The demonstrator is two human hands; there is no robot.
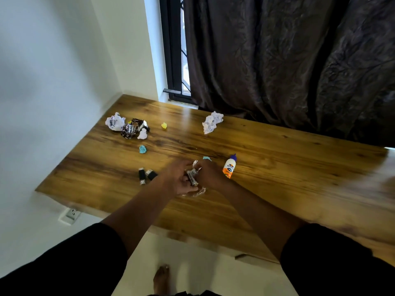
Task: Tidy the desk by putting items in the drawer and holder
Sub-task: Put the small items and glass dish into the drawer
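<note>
I see both hands close together, my left hand [178,181] and right hand [210,174] pinching a small silver wrapper [193,177] between them. It could slip and bump the glue bottle [229,166] just right.

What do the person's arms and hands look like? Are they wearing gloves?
No gloves. Both hands are bare, the left hand and the right hand. I can see no rings, watch or bracelets. The forearms are bare too. Loose black sleeves, the left sleeve and the right sleeve, cover the upper arms down to about the elbows, plain, with no markings.
</note>
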